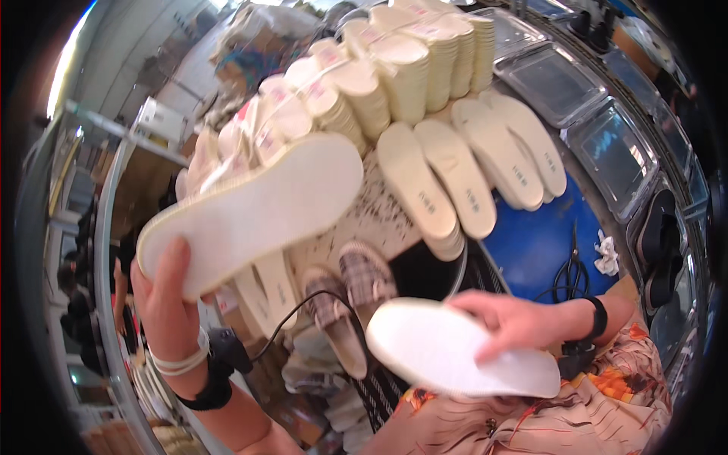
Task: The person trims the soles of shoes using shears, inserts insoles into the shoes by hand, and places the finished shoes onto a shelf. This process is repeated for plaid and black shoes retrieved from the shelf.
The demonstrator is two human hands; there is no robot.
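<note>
My left hand (163,303) grips a cream insole (265,208) by its narrower end, thumb pressed on the pale face. That insole is raised and tilted, its wider end toward the stacks. Low at the right, my right hand (516,322) holds a second white insole (432,345), thumb on top and fingers behind its edge. The two insoles are apart. Beyond them, paired insoles with dark print, one pair (440,182) and another pair (512,148), lie on small piles. A pair of plaid shoes (337,303) rests between my hands.
Tall stacks of cream insoles (402,68) line the back of the table. Black scissors (572,269) and a crumpled white scrap (607,254) lie on a blue surface (523,239). Clear trays (553,83) run along the right, near dark soles (660,227). A black cable (284,322) hangs by my left wrist.
</note>
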